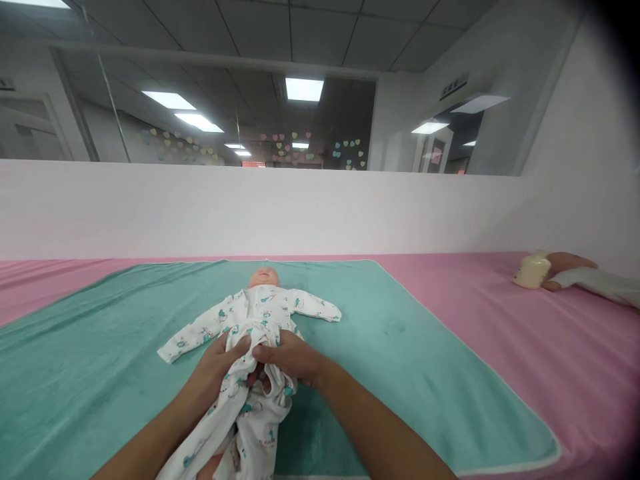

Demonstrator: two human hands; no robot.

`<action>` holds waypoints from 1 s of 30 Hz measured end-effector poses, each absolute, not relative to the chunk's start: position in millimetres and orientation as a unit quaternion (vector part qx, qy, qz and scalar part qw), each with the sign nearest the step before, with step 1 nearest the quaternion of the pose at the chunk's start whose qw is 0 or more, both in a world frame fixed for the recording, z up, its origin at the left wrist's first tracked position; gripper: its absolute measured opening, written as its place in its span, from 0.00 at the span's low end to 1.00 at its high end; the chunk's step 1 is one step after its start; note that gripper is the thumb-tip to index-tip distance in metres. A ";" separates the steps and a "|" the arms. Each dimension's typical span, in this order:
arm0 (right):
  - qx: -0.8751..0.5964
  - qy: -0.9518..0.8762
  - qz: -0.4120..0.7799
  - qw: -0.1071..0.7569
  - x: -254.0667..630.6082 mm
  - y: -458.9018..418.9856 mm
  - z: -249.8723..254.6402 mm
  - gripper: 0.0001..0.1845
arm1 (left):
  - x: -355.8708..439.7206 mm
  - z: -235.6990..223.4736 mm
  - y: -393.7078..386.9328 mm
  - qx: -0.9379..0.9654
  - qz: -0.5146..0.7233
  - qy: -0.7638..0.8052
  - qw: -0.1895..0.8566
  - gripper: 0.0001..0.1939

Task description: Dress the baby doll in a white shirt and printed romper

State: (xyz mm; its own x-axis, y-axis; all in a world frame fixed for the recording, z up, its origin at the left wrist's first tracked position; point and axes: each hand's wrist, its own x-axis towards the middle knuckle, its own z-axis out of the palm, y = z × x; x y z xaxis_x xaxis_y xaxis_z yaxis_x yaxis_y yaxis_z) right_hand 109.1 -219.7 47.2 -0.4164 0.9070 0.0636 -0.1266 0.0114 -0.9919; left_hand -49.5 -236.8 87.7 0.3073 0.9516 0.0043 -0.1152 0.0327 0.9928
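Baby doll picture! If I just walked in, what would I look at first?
You'd look first at the baby doll lying on its back on a teal mat, wearing a white printed sleepsuit. The left hand and right hand hold the suit at the doll's middle. Far right, a cream bottle stands out on the pink sheet.

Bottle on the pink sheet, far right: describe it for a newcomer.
Start at the teal towel on the pink sheet, with the baby doll lying on it. Go right, off the towel, toward the white wall. The bottle is small and pale cream, next to a brown shape wrapped partly in white cloth.
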 end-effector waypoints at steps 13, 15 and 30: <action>-0.254 -0.453 0.698 0.493 101.0 -218.2 49.1 0.12 | -61.4 79.7 -226.5 0.465 0.438 0.308 0.705 0.14; -0.289 -0.464 0.671 0.500 100.9 -221.7 52.1 0.13 | -60.6 79.0 -225.5 0.470 0.443 0.336 0.685 0.13; -0.337 -0.525 0.622 0.472 101.9 -222.5 43.7 0.21 | -53.4 83.6 -232.3 0.484 0.459 0.417 0.617 0.15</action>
